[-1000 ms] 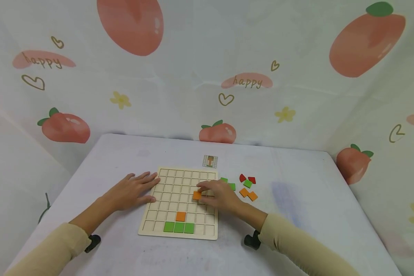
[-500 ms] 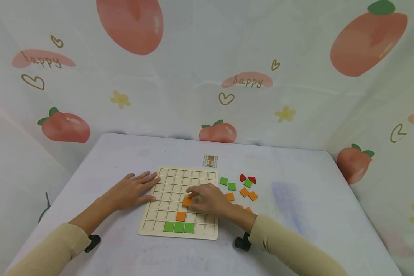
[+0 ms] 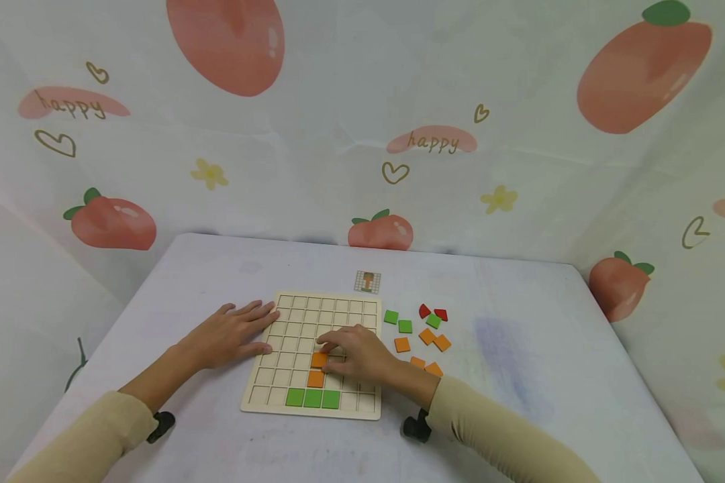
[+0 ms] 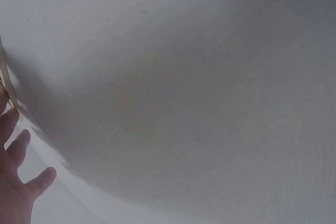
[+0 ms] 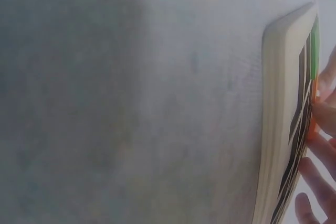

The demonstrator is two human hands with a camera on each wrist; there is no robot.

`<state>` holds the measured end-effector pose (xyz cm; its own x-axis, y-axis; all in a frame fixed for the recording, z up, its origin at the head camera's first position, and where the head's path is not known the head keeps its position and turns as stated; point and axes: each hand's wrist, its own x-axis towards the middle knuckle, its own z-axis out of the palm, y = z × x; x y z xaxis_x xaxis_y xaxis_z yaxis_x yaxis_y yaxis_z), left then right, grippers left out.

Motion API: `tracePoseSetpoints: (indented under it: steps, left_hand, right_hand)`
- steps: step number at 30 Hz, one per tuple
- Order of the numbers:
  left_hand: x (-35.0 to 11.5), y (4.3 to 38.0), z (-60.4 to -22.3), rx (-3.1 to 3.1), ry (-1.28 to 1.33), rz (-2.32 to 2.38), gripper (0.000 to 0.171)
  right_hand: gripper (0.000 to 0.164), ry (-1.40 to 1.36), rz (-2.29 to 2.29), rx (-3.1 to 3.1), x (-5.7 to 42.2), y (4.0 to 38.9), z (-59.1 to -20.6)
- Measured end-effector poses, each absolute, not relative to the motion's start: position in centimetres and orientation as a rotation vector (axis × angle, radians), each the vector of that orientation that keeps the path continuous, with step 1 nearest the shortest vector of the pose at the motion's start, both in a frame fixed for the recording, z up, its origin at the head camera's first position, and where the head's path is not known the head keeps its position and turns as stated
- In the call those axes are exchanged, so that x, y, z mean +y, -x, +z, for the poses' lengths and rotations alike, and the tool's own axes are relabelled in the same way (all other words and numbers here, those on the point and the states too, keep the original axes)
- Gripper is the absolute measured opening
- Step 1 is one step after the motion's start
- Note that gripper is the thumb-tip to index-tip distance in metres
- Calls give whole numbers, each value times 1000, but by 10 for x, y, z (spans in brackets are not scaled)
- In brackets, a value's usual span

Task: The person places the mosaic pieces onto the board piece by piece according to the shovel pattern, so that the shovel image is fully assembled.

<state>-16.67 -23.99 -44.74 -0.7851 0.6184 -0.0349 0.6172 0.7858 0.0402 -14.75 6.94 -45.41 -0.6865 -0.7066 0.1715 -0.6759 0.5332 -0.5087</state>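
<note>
A pale wooden grid board (image 3: 293, 329) lies flat on the white table. Along its near row sit green square tiles (image 3: 313, 398) side by side, and an orange square tile (image 3: 315, 380) fills the cell just behind the middle one. My right hand (image 3: 362, 354) pinches another orange square tile (image 3: 318, 360) between thumb and fingers, low over the cell directly behind that orange one. In the right wrist view, fingers (image 5: 318, 174) bend over the board's edge. My left hand (image 3: 232, 335) rests with spread fingers at the board's left edge; the left wrist view catches its fingers (image 4: 42, 182) too.
Right of the board lie loose green tiles (image 3: 405, 327), several orange tiles (image 3: 442, 343), and red pieces (image 3: 424, 310) with a curved edge. A small pattern card (image 3: 368, 282) is behind the board. A printed cloth (image 3: 302, 147) hangs behind the table.
My right hand has carried the orange tile left and nearer, from the board's right side to the cell behind the other orange tile. The left hand stays put.
</note>
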Motion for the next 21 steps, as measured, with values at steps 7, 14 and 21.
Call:
tracePoseSetpoints:
  steps: [7, 14, 21]
  left_hand:
    - [-240, 167, -448, 2928, -1025, 43, 72]
    - [-241, 168, -449, 2930, -1035, 53, 71]
    - [-241, 168, -449, 2936, -1050, 56, 72]
  right_hand:
    - [41, 1270, -864, 2711, 70, 148, -456]
    - [42, 1309, -872, 2708, 70, 148, -456]
    - [41, 1253, -802, 2707, 80, 147, -443]
